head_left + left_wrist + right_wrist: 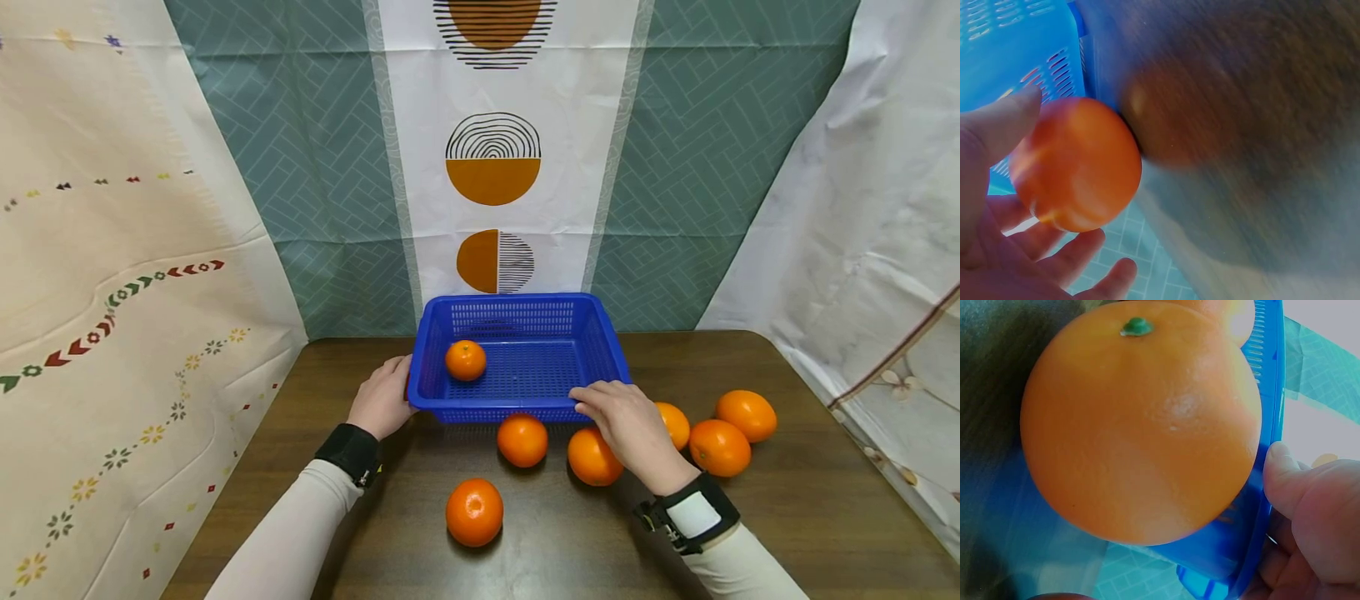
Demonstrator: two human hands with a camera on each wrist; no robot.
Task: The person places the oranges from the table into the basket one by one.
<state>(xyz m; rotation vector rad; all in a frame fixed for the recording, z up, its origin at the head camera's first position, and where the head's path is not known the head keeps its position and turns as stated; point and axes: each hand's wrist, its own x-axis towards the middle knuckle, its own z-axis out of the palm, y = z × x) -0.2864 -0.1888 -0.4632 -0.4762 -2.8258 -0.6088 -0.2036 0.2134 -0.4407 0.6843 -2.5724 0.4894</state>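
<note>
A blue plastic basket [517,415] stands at the back of the table with one orange [466,360] inside, toward its left. My left hand [382,398] is beside the basket's left wall. In the left wrist view its thumb and fingers are around an orange [1079,165] right by that wall; from the head this orange is mostly hidden. My right hand [626,417] grips the basket's front rim near the right corner, with the thumb [1282,475] against the rim in the right wrist view. A large orange with a green stem end [1141,425] is close before that camera.
In front of the basket lie an orange [522,440] and, nearer, another orange [474,512]. One orange [595,457] is partly under my right hand. Right of it are several more, including an orange [720,447] on the wooden table [555,550]. Patterned cloth [345,167] hangs behind.
</note>
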